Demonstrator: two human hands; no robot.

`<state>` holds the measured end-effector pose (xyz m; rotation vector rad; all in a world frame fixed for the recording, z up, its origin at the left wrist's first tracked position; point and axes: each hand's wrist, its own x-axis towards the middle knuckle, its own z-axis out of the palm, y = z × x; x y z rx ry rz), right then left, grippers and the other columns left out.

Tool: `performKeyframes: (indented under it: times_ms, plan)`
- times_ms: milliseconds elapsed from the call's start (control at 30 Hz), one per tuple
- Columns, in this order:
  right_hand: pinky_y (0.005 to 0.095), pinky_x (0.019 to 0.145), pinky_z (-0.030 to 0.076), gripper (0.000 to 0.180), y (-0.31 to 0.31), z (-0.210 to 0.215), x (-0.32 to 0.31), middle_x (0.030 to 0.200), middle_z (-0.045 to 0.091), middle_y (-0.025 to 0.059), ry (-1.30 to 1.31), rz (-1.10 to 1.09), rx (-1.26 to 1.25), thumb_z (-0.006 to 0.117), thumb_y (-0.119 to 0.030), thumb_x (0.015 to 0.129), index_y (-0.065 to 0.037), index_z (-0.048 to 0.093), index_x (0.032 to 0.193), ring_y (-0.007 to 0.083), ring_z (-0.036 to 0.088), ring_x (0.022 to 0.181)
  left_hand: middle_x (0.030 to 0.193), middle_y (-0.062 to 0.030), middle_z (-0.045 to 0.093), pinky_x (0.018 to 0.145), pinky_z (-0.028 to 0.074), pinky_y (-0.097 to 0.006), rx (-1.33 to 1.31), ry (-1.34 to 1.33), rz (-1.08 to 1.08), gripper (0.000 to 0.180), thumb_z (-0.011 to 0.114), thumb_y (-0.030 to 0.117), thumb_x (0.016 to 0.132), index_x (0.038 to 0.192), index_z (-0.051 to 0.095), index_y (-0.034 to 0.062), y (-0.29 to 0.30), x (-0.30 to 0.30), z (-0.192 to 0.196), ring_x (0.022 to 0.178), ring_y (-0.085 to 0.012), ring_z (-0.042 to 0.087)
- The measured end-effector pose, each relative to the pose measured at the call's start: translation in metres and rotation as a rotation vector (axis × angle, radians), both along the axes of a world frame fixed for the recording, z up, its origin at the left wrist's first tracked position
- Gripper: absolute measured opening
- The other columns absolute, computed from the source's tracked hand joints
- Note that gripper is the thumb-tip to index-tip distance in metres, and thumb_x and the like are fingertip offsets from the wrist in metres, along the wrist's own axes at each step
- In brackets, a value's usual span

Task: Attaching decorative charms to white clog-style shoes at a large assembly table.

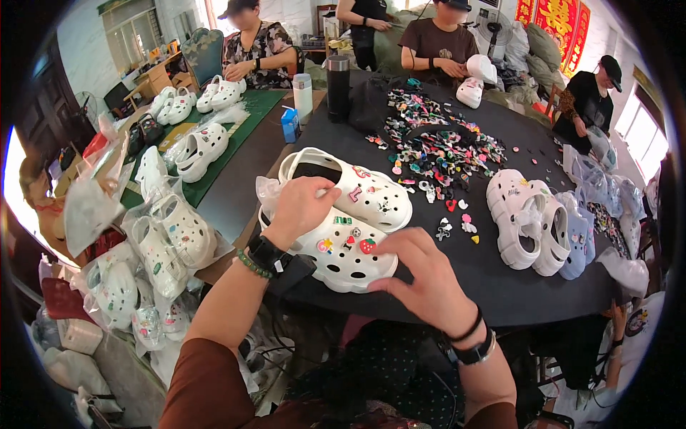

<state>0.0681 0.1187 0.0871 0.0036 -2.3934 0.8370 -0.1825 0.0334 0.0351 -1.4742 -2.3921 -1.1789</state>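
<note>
Two white clogs with colourful charms lie side by side at the table's near edge. My left hand (pixel 304 207) has its fingers curled over the heel opening of the nearer white clog (pixel 336 270), gripping it there. Around its toe, my right hand (pixel 425 279) holds the same clog, thumb on the near side and fingertips by a red strawberry charm (pixel 367 247). Other charms on this clog include a football and a star-like one. Just beyond lies the second white clog (pixel 375 196), with a pink letter-shaped charm (pixel 354 194) on it.
A heap of loose charms (pixel 436 143) spreads over the black table (pixel 429 207). White clogs (pixel 525 222) and blue clogs (pixel 574 236) stand at right. Bagged clogs (pixel 171 243) pile at left. A black thermos (pixel 338 89) and white bottle (pixel 302 99) stand beyond. Other people work around the tables.
</note>
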Motion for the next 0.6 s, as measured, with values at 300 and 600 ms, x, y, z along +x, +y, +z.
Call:
performKeyframes:
  times_ms: [300,600]
  plan:
    - [0.0424,0.088,0.044,0.059,0.022,-0.046,-0.073,0.103,0.056,0.0133,-0.301,-0.046,0.05,0.09,-0.022,0.055,-0.008,0.058,0.102,0.0352,0.053,0.101,0.085,-0.0166,0.071,0.073,0.052,-0.038,0.0,-0.035,-0.024,0.028,0.067,0.028,0.086,0.091,0.072,0.0003,0.0,0.003,0.003,0.08,-0.033,0.067]
    - [0.0432,0.083,0.045,0.045,0.03,-0.037,-0.086,0.088,0.061,0.0125,-0.396,0.011,-0.039,0.088,-0.023,0.058,-0.006,0.061,0.09,0.035,0.057,0.09,0.087,-0.017,0.071,0.075,0.052,-0.04,0.004,-0.001,-0.026,0.028,0.067,0.028,0.086,0.091,0.072,0.0009,-0.001,0.002,0.002,0.083,-0.0347,0.067]
